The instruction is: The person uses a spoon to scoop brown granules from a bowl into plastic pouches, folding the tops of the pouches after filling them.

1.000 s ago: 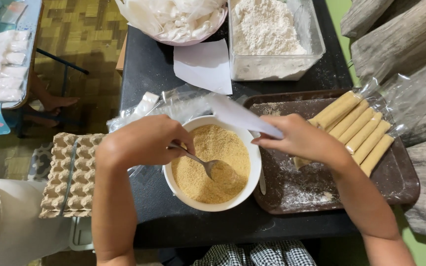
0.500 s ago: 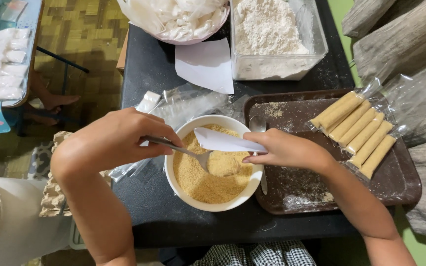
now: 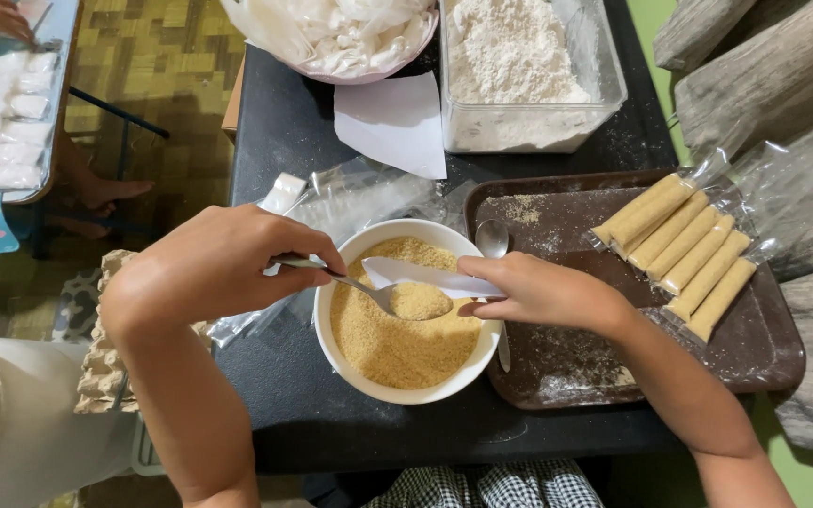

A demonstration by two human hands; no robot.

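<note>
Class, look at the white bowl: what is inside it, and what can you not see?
The white bowl holds golden-brown crumbs. The left hand lifts a spoon heaped with crumbs; the right hand holds a white wrapper above. The bowl's bottom is covered.

You've only got the one head cam, looking almost straight down and pretty close at the black table [image 3: 284, 122], bowl [image 3: 331, 348] centered, tray [image 3: 755, 362] right, floor along the left.

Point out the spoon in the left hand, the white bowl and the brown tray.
spoon [image 3: 414, 303], head view, on its heaped scoop end.
white bowl [image 3: 331, 353], head view, on its left rim.
brown tray [image 3: 755, 362], head view, on bare floor near its right edge.
</note>
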